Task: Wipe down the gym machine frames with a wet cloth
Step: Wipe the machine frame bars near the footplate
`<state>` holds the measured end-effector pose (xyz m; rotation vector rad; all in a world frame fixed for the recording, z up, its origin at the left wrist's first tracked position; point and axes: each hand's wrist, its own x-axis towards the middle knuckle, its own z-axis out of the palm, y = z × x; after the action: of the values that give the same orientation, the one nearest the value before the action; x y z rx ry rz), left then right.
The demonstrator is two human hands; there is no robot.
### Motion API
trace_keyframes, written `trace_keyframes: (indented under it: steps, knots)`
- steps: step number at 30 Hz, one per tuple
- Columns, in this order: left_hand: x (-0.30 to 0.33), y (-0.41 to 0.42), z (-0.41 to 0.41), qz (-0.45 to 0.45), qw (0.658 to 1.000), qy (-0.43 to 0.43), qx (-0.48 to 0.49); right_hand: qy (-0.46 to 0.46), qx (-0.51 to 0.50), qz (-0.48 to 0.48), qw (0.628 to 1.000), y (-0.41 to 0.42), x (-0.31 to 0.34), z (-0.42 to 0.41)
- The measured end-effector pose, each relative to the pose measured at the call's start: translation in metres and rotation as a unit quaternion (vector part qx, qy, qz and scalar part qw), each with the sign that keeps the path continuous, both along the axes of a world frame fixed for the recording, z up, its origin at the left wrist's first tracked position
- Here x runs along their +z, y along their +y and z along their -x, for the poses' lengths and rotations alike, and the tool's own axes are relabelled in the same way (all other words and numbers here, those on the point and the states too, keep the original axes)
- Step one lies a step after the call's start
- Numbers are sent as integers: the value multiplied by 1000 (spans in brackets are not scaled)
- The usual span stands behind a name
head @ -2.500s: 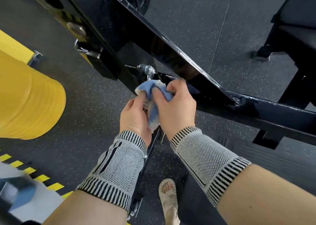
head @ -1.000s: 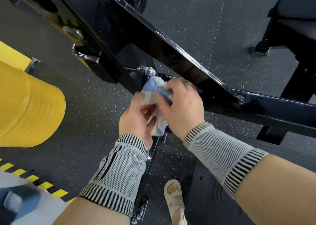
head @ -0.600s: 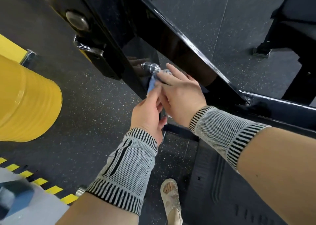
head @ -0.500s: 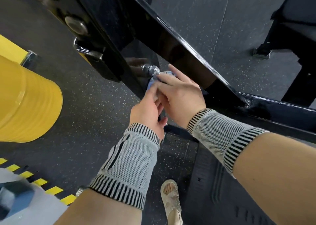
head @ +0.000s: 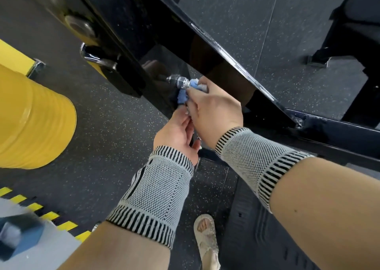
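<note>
The small blue wet cloth (head: 183, 97), bunched loosely between both hands a moment ago, is now pressed against the chrome bolt fitting (head: 178, 81) on the glossy black steel machine frame (head: 216, 50). The right hand (head: 213, 113) pinches it there, the left hand (head: 176, 130) gripping its lower end, so re-folding looks finished and wiping resumed.

Blue cloth (head: 182, 98), blk frame (head: 222, 64), yellow drum (head: 30, 121).
</note>
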<state>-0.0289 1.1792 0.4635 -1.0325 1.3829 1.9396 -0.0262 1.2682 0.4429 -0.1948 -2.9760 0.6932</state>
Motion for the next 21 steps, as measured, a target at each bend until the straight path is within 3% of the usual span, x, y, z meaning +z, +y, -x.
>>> trace_keyframes:
  steps: [3,7,10,15,18,21]
  knots:
    - [-4,-2,-1,-4,1000,2,6,36,70,-21,997,6,9,-6]
    - [-8,-2,-11,-5,1000,-20,17,20,128,37,991,13,4,-11]
    - [-6,-4,-12,-3,1000,-15,19,-4,48,84,995,10,1,-10]
    - [-3,-2,0,-2,1000,8,-14,17,-28,22,999,-1,-1,5]
    - [-5,-3,-1,-3,1000,-17,-10,30,59,-2,998,2,-4,0]
    - [-4,-7,-13,10,998,-57,3,95,174,-94,976,12,-13,-13]
